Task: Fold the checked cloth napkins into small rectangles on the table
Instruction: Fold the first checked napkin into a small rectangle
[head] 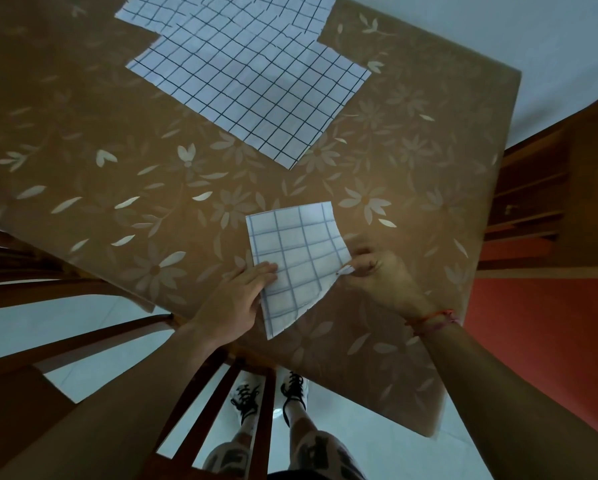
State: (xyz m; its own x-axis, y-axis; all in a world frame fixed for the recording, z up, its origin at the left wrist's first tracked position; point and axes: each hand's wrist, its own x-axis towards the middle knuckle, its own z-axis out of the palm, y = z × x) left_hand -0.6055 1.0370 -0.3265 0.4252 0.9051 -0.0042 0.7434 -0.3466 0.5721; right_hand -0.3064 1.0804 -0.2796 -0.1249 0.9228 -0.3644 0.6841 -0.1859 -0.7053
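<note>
So the folded napkin (297, 258) sits on the near part of the table (117, 140), a bit right of centre, with its lowest corner pointing toward the table's near edge. The left hand (235, 299) lies on its left edge with fingers straight and together, pressing down rather than gripping. The right hand (380, 278) has its fingers curled in and looks to be pinching the napkin's right corner (the fingertips are a bit murky in this light, but there's cloth between them).

What could go sideways: the lower right edge looks ragged, like the layers aren't lined up, so a fold made now would probably bake that skew into the rectangle. If the right hand tugs while the left only presses flat, the stack could slide or fan open on the slick-looking floral cloth. Two unfolded napkins (256, 88) wait overlapping at the far side, well apart from the hands.
</note>
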